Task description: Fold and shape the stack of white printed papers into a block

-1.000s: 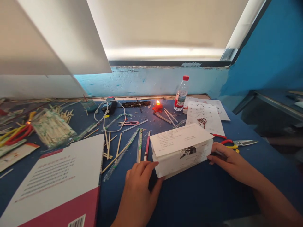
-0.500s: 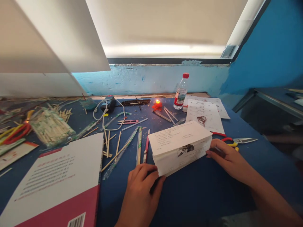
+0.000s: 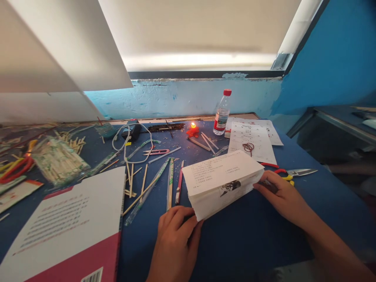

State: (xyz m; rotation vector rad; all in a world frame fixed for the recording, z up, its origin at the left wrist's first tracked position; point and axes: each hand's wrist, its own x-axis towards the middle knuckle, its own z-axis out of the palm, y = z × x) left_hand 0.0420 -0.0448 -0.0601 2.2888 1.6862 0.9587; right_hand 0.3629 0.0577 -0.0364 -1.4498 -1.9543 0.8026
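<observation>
A sheet of printed white paper folded into a long box-like shape (image 3: 223,182) lies on the blue table (image 3: 249,243). My left hand (image 3: 175,235) has its fingers curled against the near left corner of the folded paper. At the right end of the paper my right hand (image 3: 279,196) is closed, and a thin dark object shows under its fingers.
A red-and-white book (image 3: 63,231) lies at the near left. Chopsticks and wrappers (image 3: 147,184) are strewn across the middle. A lit red candle (image 3: 193,130), a water bottle (image 3: 221,112), printed sheets with a rubber band (image 3: 249,147) and scissors (image 3: 293,173) sit behind the paper.
My left hand's fingers curled in tighter at the paper's corner. The folded paper flattened slightly and tilted, and the view drifted a little to the right.
</observation>
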